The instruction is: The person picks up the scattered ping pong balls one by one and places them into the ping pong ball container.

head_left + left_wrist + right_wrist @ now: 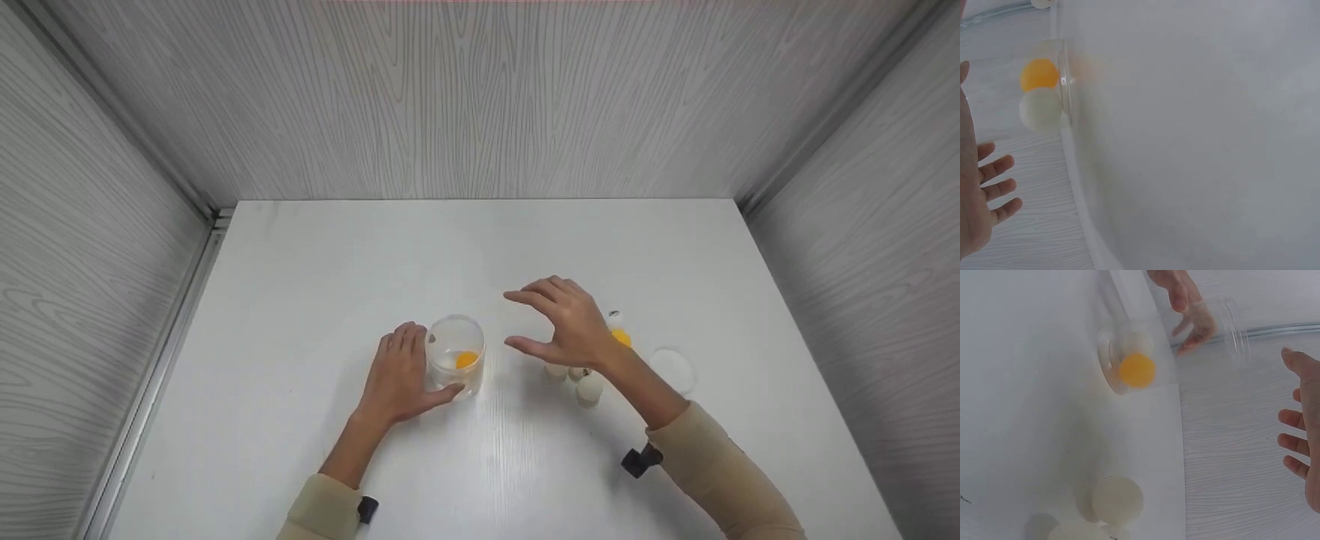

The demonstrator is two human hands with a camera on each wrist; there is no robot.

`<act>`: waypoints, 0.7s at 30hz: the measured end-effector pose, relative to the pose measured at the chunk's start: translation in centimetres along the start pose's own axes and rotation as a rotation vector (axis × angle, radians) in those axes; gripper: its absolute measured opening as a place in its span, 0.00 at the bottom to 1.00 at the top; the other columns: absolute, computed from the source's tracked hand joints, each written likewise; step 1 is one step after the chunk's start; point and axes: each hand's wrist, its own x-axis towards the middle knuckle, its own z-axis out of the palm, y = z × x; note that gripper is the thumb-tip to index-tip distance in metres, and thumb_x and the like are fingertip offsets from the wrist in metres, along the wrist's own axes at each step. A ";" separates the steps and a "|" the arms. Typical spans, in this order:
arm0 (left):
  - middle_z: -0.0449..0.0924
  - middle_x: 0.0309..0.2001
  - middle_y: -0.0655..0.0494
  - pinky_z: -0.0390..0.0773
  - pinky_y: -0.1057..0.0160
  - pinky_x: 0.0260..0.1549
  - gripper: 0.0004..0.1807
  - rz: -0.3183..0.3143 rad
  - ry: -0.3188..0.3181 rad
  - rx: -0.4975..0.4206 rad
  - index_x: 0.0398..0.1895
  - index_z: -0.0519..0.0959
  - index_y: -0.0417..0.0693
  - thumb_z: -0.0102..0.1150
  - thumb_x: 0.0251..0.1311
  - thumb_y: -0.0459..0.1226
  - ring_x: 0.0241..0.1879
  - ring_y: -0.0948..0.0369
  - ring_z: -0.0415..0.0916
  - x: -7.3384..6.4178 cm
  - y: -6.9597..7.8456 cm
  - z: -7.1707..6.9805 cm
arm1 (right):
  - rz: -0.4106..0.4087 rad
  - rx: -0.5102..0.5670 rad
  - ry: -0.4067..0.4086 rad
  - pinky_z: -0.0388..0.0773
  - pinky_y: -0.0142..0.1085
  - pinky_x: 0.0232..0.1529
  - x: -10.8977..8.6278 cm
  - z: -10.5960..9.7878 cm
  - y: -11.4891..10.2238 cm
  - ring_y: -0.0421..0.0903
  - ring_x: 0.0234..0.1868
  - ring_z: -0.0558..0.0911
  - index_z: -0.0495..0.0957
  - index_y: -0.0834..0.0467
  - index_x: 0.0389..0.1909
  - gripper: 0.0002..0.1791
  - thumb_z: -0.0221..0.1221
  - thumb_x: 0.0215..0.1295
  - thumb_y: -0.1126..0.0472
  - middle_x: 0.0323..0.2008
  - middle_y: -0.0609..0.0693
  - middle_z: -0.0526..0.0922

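A clear plastic jar (456, 330) stands upright near the middle of the table, with an orange ball (466, 360) and a white ball (1040, 108) at its bottom. My left hand (397, 379) is spread along its left side, fingers fairly straight and thumb across the near side. Whether it presses the wall is unclear. To the right of the jar, my right hand (566, 322) hovers above the table, thumb and fingers spread apart, holding nothing. Under and beside it lie several balls, among them a white ball (589, 390) and another orange ball (620, 337), partly hidden by the hand.
A round clear lid (673, 370) lies flat on the white table (480, 465), right of the balls. Grey wood-grain panels (480, 105) rise behind the table and along both sides. Each sleeve carries a small black device (641, 460) at the wrist.
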 end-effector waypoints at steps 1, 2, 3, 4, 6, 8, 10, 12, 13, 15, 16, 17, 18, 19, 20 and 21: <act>0.79 0.59 0.43 0.80 0.49 0.63 0.49 0.001 0.001 0.002 0.62 0.71 0.41 0.64 0.52 0.71 0.61 0.49 0.76 0.0 0.0 0.0 | 0.001 -0.002 0.006 0.85 0.46 0.53 -0.2 0.0 0.1 0.48 0.50 0.86 0.83 0.49 0.61 0.32 0.69 0.62 0.35 0.50 0.48 0.88; 0.79 0.59 0.43 0.80 0.49 0.63 0.49 0.000 0.003 0.000 0.62 0.72 0.41 0.64 0.51 0.71 0.61 0.49 0.76 0.1 0.0 0.0 | 0.000 -0.005 0.011 0.85 0.46 0.52 -0.4 -0.1 0.3 0.49 0.50 0.86 0.84 0.49 0.61 0.32 0.69 0.61 0.36 0.49 0.48 0.88; 0.79 0.59 0.43 0.80 0.49 0.62 0.49 0.000 0.005 -0.004 0.62 0.72 0.41 0.64 0.51 0.71 0.61 0.49 0.76 0.1 0.0 0.0 | 0.001 -0.006 0.016 0.85 0.46 0.52 -0.6 -0.2 0.4 0.49 0.49 0.86 0.84 0.50 0.61 0.32 0.70 0.60 0.37 0.49 0.48 0.88; 0.79 0.59 0.43 0.80 0.49 0.62 0.49 0.000 0.007 -0.007 0.61 0.72 0.41 0.64 0.51 0.71 0.61 0.49 0.76 0.1 0.0 0.1 | 0.004 -0.006 0.020 0.84 0.46 0.51 -0.8 -0.2 0.6 0.49 0.49 0.86 0.84 0.50 0.61 0.32 0.71 0.60 0.37 0.48 0.48 0.88; 0.79 0.58 0.43 0.79 0.49 0.61 0.49 0.000 0.011 -0.015 0.61 0.72 0.40 0.64 0.51 0.71 0.61 0.49 0.76 0.2 0.0 0.1 | 0.013 -0.005 0.026 0.84 0.46 0.51 -1.2 -0.3 0.8 0.49 0.48 0.85 0.84 0.51 0.61 0.32 0.73 0.58 0.39 0.48 0.49 0.88; 0.79 0.58 0.43 0.79 0.49 0.61 0.49 -0.001 0.013 -0.024 0.61 0.72 0.40 0.64 0.51 0.71 0.61 0.48 0.75 0.2 0.0 0.1 | 0.024 -0.004 0.029 0.83 0.46 0.50 -1.7 -0.4 1.1 0.50 0.48 0.85 0.84 0.51 0.61 0.33 0.75 0.56 0.41 0.47 0.49 0.88; 0.79 0.57 0.43 0.79 0.49 0.61 0.49 -0.001 0.012 -0.029 0.61 0.72 0.40 0.64 0.51 0.71 0.61 0.48 0.75 0.1 -0.1 0.1 | 0.033 -0.012 0.027 0.83 0.46 0.50 -2.1 -0.5 1.3 0.50 0.48 0.85 0.84 0.51 0.61 0.34 0.75 0.55 0.42 0.47 0.49 0.88; 0.79 0.58 0.43 0.79 0.49 0.61 0.49 -0.002 0.011 -0.032 0.61 0.72 0.40 0.64 0.51 0.71 0.61 0.48 0.75 0.1 -0.1 0.1 | 0.040 -0.022 0.025 0.83 0.46 0.49 -2.5 -0.5 1.5 0.50 0.48 0.85 0.83 0.51 0.61 0.35 0.76 0.54 0.41 0.47 0.49 0.88; 0.79 0.58 0.43 0.78 0.48 0.62 0.49 -0.001 0.011 -0.032 0.61 0.72 0.40 0.64 0.51 0.71 0.61 0.48 0.75 0.2 -0.1 0.1 | 0.044 -0.024 0.024 0.83 0.46 0.49 -2.7 -0.6 1.6 0.50 0.48 0.85 0.83 0.50 0.62 0.35 0.76 0.54 0.41 0.48 0.49 0.88; 0.79 0.58 0.43 0.79 0.49 0.62 0.49 0.002 0.011 -0.027 0.61 0.72 0.40 0.64 0.51 0.71 0.61 0.48 0.75 0.2 -0.1 0.1 | 0.050 -0.031 0.019 0.83 0.46 0.48 -3.1 -0.6 1.9 0.50 0.48 0.85 0.83 0.50 0.62 0.35 0.76 0.54 0.41 0.48 0.49 0.88; 0.79 0.58 0.43 0.79 0.49 0.62 0.49 0.004 0.013 -0.022 0.61 0.72 0.40 0.64 0.51 0.71 0.62 0.48 0.75 0.2 -0.1 0.1 | 0.054 -0.031 0.018 0.83 0.46 0.48 -3.3 -0.6 2.0 0.50 0.48 0.85 0.83 0.50 0.63 0.36 0.76 0.53 0.41 0.48 0.49 0.88; 0.79 0.58 0.43 0.79 0.49 0.62 0.49 0.006 0.013 -0.018 0.61 0.72 0.40 0.64 0.51 0.71 0.62 0.48 0.75 0.2 -0.1 0.1 | 0.059 -0.032 0.017 0.82 0.46 0.48 -3.5 -0.6 2.1 0.50 0.48 0.85 0.82 0.50 0.63 0.36 0.77 0.53 0.41 0.49 0.48 0.87; 0.79 0.57 0.43 0.79 0.49 0.62 0.50 0.008 0.014 -0.013 0.61 0.72 0.40 0.63 0.51 0.71 0.61 0.48 0.75 0.2 -0.2 0.2 | 0.061 -0.031 0.017 0.82 0.46 0.48 -3.6 -0.6 2.2 0.50 0.48 0.85 0.82 0.50 0.63 0.36 0.77 0.53 0.42 0.49 0.49 0.87; 0.79 0.57 0.43 0.79 0.49 0.62 0.50 0.012 0.015 -0.010 0.61 0.72 0.40 0.63 0.51 0.71 0.61 0.48 0.75 0.2 -0.1 0.2 | 0.063 -0.032 0.016 0.82 0.46 0.48 -3.8 -0.7 2.3 0.50 0.48 0.85 0.82 0.50 0.64 0.37 0.77 0.53 0.42 0.49 0.49 0.87; 0.79 0.57 0.43 0.79 0.49 0.61 0.49 0.014 0.016 -0.008 0.61 0.72 0.40 0.63 0.51 0.72 0.61 0.48 0.75 0.2 -0.1 0.2 | 0.065 -0.034 0.015 0.82 0.47 0.49 -4.0 -0.7 2.4 0.51 0.48 0.85 0.82 0.50 0.64 0.37 0.77 0.53 0.42 0.49 0.49 0.87; 0.79 0.57 0.43 0.79 0.49 0.61 0.49 0.016 0.017 -0.005 0.61 0.72 0.40 0.63 0.51 0.72 0.60 0.48 0.75 0.2 -0.1 0.2 | 0.067 -0.039 0.013 0.82 0.47 0.49 -4.2 -0.7 2.6 0.51 0.48 0.85 0.82 0.50 0.64 0.37 0.77 0.53 0.41 0.49 0.49 0.87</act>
